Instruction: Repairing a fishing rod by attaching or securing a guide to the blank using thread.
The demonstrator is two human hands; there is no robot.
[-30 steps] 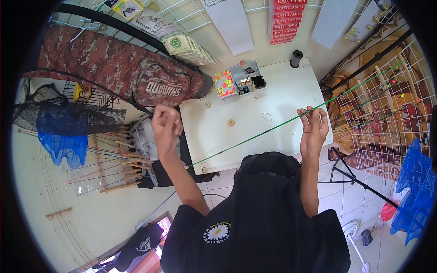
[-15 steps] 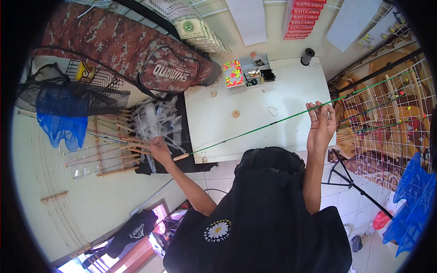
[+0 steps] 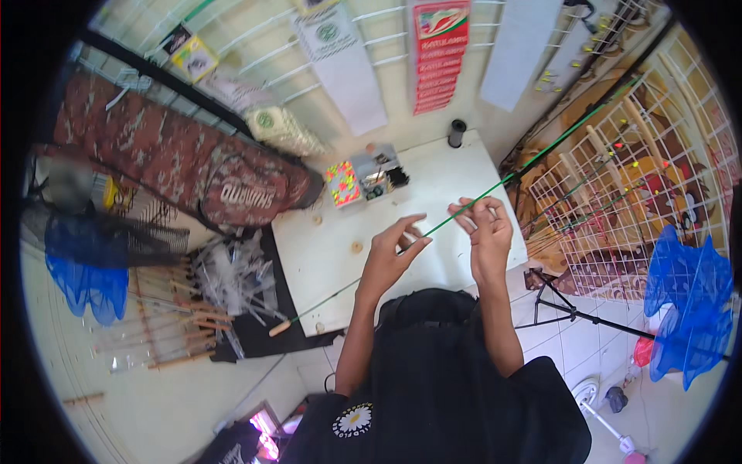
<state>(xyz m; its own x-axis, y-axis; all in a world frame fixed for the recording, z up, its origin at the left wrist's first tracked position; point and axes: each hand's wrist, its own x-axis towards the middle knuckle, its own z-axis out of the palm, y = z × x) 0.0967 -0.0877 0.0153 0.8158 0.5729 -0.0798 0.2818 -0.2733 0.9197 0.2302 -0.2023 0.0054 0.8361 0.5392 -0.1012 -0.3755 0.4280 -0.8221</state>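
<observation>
Fingers (image 3: pixel 483 220) of right hand (image 3: pixel 489 243) pinch rod (image 3: pixel 510 178), those of left hand (image 3: pixel 388 254) spread around it.
Handle (image 3: pixel 280 329) seems fitted; what remains, unclear.

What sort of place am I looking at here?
It looks like a small fishing-tackle shop or workshop, though I can't tell which. A slim green rod crosses above the white table, with a blue mesh net at the right and a long camouflage bag at the left.

The white table (image 3: pixel 437 178) has a pale wall (image 3: pixel 398 116) behind it, wire grid (image 3: pixel 610 271) right of it, tiled floor (image 3: pixel 556 346) below.
</observation>
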